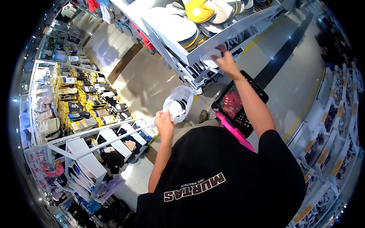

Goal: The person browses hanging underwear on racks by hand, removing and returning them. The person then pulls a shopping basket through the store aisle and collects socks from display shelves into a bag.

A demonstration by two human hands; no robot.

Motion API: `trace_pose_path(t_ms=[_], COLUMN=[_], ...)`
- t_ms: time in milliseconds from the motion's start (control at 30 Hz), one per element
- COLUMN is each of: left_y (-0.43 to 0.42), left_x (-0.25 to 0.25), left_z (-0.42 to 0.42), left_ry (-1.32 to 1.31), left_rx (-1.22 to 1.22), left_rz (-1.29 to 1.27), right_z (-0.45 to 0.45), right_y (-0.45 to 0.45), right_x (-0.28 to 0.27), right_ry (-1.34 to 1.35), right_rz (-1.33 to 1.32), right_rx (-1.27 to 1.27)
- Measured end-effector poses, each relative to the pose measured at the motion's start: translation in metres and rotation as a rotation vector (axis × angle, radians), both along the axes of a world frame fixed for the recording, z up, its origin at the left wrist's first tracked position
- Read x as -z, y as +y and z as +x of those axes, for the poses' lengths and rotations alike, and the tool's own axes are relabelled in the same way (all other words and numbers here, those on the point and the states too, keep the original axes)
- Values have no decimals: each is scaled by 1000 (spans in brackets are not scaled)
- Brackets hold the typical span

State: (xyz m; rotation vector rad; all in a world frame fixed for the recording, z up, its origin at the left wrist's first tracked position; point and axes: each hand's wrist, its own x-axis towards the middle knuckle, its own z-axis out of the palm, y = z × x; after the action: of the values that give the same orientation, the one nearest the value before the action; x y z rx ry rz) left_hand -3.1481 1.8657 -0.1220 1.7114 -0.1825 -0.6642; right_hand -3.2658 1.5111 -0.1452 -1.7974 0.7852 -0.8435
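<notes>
My left hand (164, 122) is closed on the gathered side of a translucent plastic bag (187, 94), held open in front of my body. Inside the bag lie black-and-white items (178, 108), whose kind I cannot make out. My right hand (227, 62) reaches to the side of a white display stand (201, 51). Its fingers are bent around the edge of a white packet (211, 62) among several dark and white packets hanging there. Exactly what the fingertips press on is partly hidden.
A black basket (243, 127) with a pink handle (235, 131) and red contents (231, 103) stands below my right arm. Slippers (199, 11) fill the stand's top. Yellow-carded socks (76, 95) fill a left rack; more stocked shelves (327, 140) line the right.
</notes>
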Motion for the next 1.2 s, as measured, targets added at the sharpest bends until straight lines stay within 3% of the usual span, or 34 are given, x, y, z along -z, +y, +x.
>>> trace_pose_path(t_ms=[100,167,567,733,833,867,967,1000,1200], left_y=[3,4,10,9,9,9,9,9,14], left_x=[-3,-4,-1,5,8,9,4,2,3], left_z=[0,-4,-14,-14,-14,-14,-12,-11,-11], left_ry=[-3,9,45,37,36,37,31,28,23], left_rx=[-18,-33,-4,3,2,3,6,8,11], left_rz=[19,24,21,14,6,7,23,30,57], right_z=[28,40,36,29,32,38,40,38,44], right_y=[27,37,-19,-51,-58,-58,-49,-48,-47], right_x=[10,18,-1,4,17,28,41,37,25], right_ry=[264,239,230,329,330,379,411,575,773], right_rz=[-224,-364,-523,-448,-607,-520,-655,-642,-735], right_rx=[42,41,237,279,197,246,381,323,278])
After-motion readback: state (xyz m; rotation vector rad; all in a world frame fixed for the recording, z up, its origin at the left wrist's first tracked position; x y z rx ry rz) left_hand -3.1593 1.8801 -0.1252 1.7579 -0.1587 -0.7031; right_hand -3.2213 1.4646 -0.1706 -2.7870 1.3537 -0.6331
